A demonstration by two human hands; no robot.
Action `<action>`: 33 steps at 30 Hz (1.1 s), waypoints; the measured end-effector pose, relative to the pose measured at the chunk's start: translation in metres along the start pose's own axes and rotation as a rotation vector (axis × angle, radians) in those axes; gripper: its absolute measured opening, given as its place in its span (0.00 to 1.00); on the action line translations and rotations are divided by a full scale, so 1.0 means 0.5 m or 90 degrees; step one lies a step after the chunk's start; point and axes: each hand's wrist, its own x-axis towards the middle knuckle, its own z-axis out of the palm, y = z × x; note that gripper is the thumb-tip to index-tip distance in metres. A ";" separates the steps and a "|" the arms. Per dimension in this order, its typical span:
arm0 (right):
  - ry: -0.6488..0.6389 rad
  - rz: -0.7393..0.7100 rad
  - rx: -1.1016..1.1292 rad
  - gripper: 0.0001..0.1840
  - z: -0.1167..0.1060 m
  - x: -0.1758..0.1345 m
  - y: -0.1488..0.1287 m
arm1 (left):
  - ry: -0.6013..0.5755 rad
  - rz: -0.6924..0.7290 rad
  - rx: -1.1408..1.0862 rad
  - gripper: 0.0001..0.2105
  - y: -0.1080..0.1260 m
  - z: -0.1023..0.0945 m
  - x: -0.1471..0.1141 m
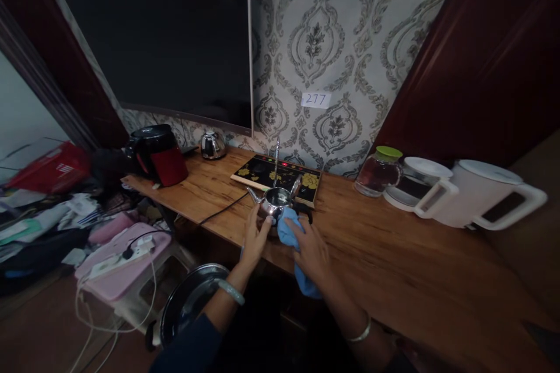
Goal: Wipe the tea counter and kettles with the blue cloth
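Observation:
A small shiny metal teapot (270, 210) is in front of me at the desk's front edge, its top uncovered and its spout pointing left. My left hand (256, 238) grips the teapot's near left side. Bunched in my right hand (314, 247) is a blue cloth (289, 228), pressed against the teapot's right side, with its loose end hanging below the desk edge. Just behind the teapot lies a black electric tea stove (256, 170) with gold flowers, red lit marks and an upright thin metal water spout (276, 157).
On the wooden desk (394, 262), a red-and-black kettle (168, 163) and a small metal pot (213, 144) stand left. A green-lidded glass jug (377, 172) and white kettles (475, 195) stand right. Below left are a large pan (192, 291) and a pink stool (118, 268) with a power strip.

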 end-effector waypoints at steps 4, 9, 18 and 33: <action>-0.060 -0.006 0.022 0.37 -0.004 -0.051 0.019 | 0.000 0.002 -0.008 0.27 -0.004 -0.001 -0.005; 0.012 -0.015 0.063 0.39 -0.037 -0.030 -0.009 | -0.002 0.005 -0.021 0.26 -0.003 -0.003 -0.003; -0.008 -0.036 0.039 0.37 0.003 0.023 -0.026 | -0.023 0.006 0.001 0.27 -0.004 -0.013 -0.001; 0.035 0.036 0.148 0.36 0.007 0.033 0.011 | -0.024 0.007 -0.025 0.25 0.001 -0.013 0.002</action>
